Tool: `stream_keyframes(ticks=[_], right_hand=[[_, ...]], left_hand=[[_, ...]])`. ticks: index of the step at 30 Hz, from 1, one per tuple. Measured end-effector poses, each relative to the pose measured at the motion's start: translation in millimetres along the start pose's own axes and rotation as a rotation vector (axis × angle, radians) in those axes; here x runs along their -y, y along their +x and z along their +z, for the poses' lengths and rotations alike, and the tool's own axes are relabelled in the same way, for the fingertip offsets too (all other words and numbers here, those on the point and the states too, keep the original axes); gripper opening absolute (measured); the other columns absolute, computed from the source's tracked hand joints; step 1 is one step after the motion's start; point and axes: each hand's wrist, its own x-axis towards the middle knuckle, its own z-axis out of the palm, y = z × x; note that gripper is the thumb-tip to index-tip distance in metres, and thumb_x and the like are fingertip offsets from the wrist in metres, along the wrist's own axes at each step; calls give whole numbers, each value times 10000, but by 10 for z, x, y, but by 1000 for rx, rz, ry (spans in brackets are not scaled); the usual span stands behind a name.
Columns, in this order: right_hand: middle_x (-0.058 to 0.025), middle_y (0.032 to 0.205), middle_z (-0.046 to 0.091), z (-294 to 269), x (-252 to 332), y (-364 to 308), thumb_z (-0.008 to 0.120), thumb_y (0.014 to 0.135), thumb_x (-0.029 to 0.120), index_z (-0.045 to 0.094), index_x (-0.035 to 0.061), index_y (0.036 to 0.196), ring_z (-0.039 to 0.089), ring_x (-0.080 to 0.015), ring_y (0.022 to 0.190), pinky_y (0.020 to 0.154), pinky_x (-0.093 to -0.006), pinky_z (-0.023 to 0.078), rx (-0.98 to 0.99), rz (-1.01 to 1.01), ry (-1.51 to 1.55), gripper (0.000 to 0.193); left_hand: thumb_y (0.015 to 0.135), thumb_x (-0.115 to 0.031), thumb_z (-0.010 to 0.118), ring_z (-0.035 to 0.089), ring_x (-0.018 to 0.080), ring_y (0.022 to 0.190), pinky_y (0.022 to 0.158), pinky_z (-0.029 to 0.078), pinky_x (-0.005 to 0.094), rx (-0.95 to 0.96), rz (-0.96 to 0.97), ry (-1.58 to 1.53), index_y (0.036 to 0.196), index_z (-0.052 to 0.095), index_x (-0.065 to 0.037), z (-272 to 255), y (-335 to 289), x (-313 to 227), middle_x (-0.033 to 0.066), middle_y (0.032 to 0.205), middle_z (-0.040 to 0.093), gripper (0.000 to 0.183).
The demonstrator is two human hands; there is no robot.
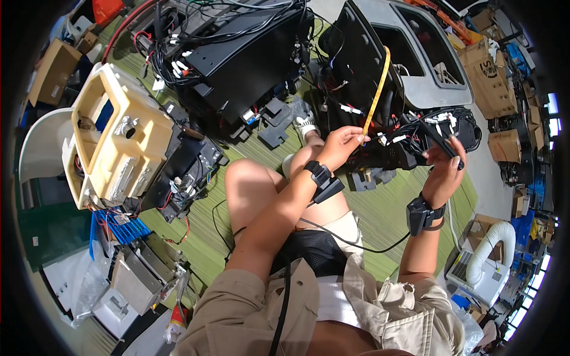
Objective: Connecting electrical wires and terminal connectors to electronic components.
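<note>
My left hand (341,148) pinches the lower end of a narrow yellow tape strip (377,95), which looks like measuring tape. The strip runs up across a tall black panel (355,53). To the right, my right hand (444,173) curls its fingers around the lower end of a thick black rod (438,137); its upper part slants away toward the machine. Black cables with white connectors (442,118) lie bundled just beyond my hands. Behind them a grey housing (436,53) with two window openings stands against the black panel.
A second black machine body (249,65) with tangled cables stands ahead. At left are a cream plastic shell (122,142), a blue crate (122,225) and grey metal parts (139,276). Cardboard boxes (487,77) and a white hose unit (487,261) line the right. Green carpet (392,219) lies below.
</note>
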Motion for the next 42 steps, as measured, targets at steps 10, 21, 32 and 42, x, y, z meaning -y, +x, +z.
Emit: stream_keyframes(ticks=[10, 21, 32, 42], right_hand=[[-110, 913, 528, -157, -12, -268, 547, 807, 48, 469, 32, 974, 528, -166, 686, 572, -264, 407, -99, 17, -6, 185], [-92, 845, 521, 44, -53, -347, 570, 774, 11, 459, 36, 947, 492, -134, 644, 567, -250, 398, -131, 110, 33, 207], [-55, 835, 534, 117, -166, -444, 605, 782, 42, 480, 34, 944, 531, -124, 674, 613, -245, 435, -79, 200, -35, 205], [-40, 886, 533, 132, -251, -518, 604, 796, 50, 510, 21, 979, 528, -90, 719, 632, -204, 426, -36, 212, -182, 207]], left_hand=[[867, -84, 511, 589, 152, 902, 802, 445, 236, -27, -16, -59, 1077, 479, 33, 12, -45, 40, 115, 970, 610, 243], [864, -77, 515, 594, 174, 912, 812, 459, 253, -31, 1, -11, 1045, 495, 44, 4, -107, 46, 114, 957, 602, 219], [854, -52, 518, 604, 178, 898, 793, 468, 240, -46, -35, 41, 1027, 512, 48, 10, -151, -82, 114, 945, 605, 200], [837, -47, 532, 612, 158, 848, 727, 468, 229, -84, 18, 55, 993, 533, 53, -4, -153, -40, 113, 875, 624, 185]])
